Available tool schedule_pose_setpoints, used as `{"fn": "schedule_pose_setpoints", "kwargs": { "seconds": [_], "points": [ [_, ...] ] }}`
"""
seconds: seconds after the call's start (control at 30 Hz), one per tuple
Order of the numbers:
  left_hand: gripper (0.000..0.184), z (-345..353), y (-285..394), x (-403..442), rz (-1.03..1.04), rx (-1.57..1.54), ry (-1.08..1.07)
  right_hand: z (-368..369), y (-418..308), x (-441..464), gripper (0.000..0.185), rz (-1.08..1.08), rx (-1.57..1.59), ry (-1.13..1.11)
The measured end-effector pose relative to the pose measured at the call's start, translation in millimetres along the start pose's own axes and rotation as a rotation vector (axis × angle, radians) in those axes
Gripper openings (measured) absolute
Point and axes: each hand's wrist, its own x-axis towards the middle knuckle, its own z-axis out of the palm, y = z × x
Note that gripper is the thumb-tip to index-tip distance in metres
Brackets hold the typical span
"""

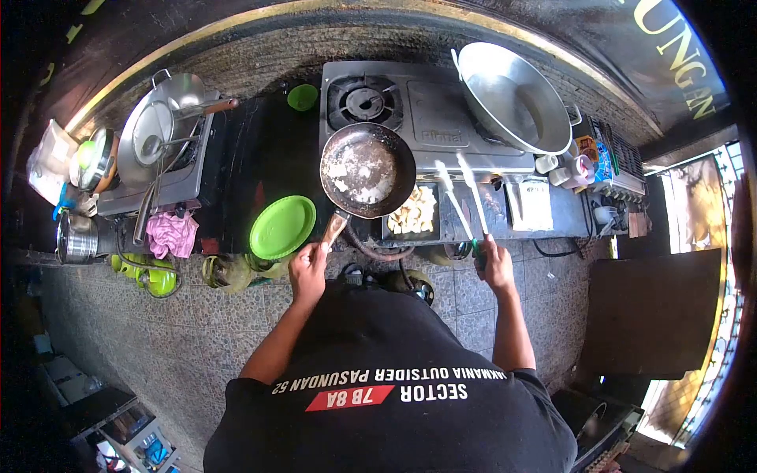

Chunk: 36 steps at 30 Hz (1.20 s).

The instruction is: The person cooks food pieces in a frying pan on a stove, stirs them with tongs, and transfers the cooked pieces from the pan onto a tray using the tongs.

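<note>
My left hand (309, 272) is closed around the handle of a small, worn frying pan (368, 171). The pan is at the front left of the gas stove, just in front of the burner (364, 103); whether it touches the stove I cannot tell. Pale patches mark its dark inside. In my right hand (495, 264) is a pair of tongs (465, 197), fingers wrapped round its green grip, the two long pale arms pointing forward and apart. Between pan and tongs sits a black tray (386, 234) of cut pale food pieces (412, 211). A green oval plate (282, 227) lies left of the pan handle.
A large metal pot (516, 98) sits on the stove's right side (441, 138). Cups (579, 171) and packets stand beyond it. At the left, a wok (150, 130) rests on another stove, near a pink cloth (172, 234). A small green bowl (302, 98) is at the back.
</note>
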Motion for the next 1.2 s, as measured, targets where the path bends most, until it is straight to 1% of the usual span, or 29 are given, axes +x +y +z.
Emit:
{"fn": "schedule_pose_setpoints", "kwargs": {
  "seconds": [0.07, 0.1, 0.13, 0.2, 0.27, 0.33, 0.37, 0.4, 0.47, 0.53, 0.6, 0.67, 0.73, 0.8, 0.83, 0.97, 1.03, 1.13, 1.17, 1.2],
  "points": [
    [0.032, 1.7, 0.0, 2.1, 0.018, 0.008, -0.024, -10.3, -26.6, -5.2, 0.064, -0.014, -0.15, -0.225],
    [0.032, 1.8, 1.4, 3.5, 0.023, 0.008, -0.029, -10.1, -37.2, -5.9, 0.062, -0.06, -0.299, -0.272],
    [0.033, 0.9, 3.4, 4.0, 0.04, 0.031, -0.054, -8.2, -50.9, -6.9, 0.062, -0.062, -0.297, -0.268],
    [0.034, 0.5, 1.9, 4.1, 0.06, 0.057, -0.078, -2.7, -78.7, -10.1, 0.06, -0.216, -0.602, -0.343],
    [0.032, 3.0, -5.1, 6.5, 0.089, 0.049, -0.093, -2.8, -98.0, -6.3, 0.061, -0.191, -0.594, -0.349],
    [0.031, 2.8, -1.3, 6.6, 0.106, 0.101, -0.081, -8.3, -111.2, 2.4, 0.062, -0.089, -0.715, -0.358],
    [0.031, 4.0, -2.9, 6.7, 0.146, 0.092, -0.082, -14.2, -119.0, 4.2, 0.063, -0.114, -0.741, -0.366],
    [0.031, 3.7, -2.6, 6.8, 0.186, 0.082, -0.084, -17.1, -119.8, 6.3, 0.065, -0.192, -0.796, -0.297],
    [0.031, -0.4, -1.3, 7.1, 0.166, 0.106, -0.1, -20.7, -131.1, 16.7, 0.067, -0.229, -0.998, -0.316],
    [0.032, -3.5, -2.9, 7.0, 0.126, 0.149, -0.147, -17.1, -134.2, 20.2, 0.067, -0.229, -1.004, -0.322],
    [0.032, -4.0, -3.9, 4.8, 0.119, 0.126, -0.146, -11.2, -138.6, 22.7, 0.067, -0.233, -1.012, -0.334],
    [0.032, -4.9, -5.4, 3.8, 0.107, 0.103, -0.138, -2.0, -141.1, 19.3, 0.065, -0.31, -0.989, -0.38],
    [0.032, -5.1, -7.0, 1.7, 0.094, 0.074, -0.115, 11.0, -135.2, 14.5, 0.064, -0.319, -0.948, -0.393],
    [0.032, -4.7, -7.3, 1.2, 0.095, 0.05, -0.1, 25.7, -122.6, 17.8, 0.065, -0.325, -0.775, -0.396],
    [0.032, -4.6, -6.8, 0.9, 0.099, 0.029, -0.092, 30.9, -127.7, 13.1, 0.068, -0.285, -0.81, -0.384],
    [0.033, -7.6, -3.1, 0.2, 0.071, 0.079, -0.1, 41.8, -115.9, 18.4, 0.07, -0.334, -0.782, -0.37],
    [0.033, -5.3, -9.5, 0.5, 0.08, 0.077, -0.095, 41.8, -124.2, 12.2, 0.072, -0.261, -0.765, -0.387],
    [0.032, -5.5, -10.6, 2.4, 0.063, 0.117, -0.123, 48.7, -124.7, 10.9, 0.072, -0.224, -0.721, -0.401],
    [0.032, -4.9, -8.7, 2.3, 0.065, 0.117, -0.127, 51.7, -111.1, 16.8, 0.072, -0.222, -0.719, -0.397],
    [0.032, -4.1, -6.6, 1.4, 0.072, 0.114, -0.143, 58.0, -87.2, 28.2, 0.067, -0.326, -0.758, -0.353]
  ]
}}
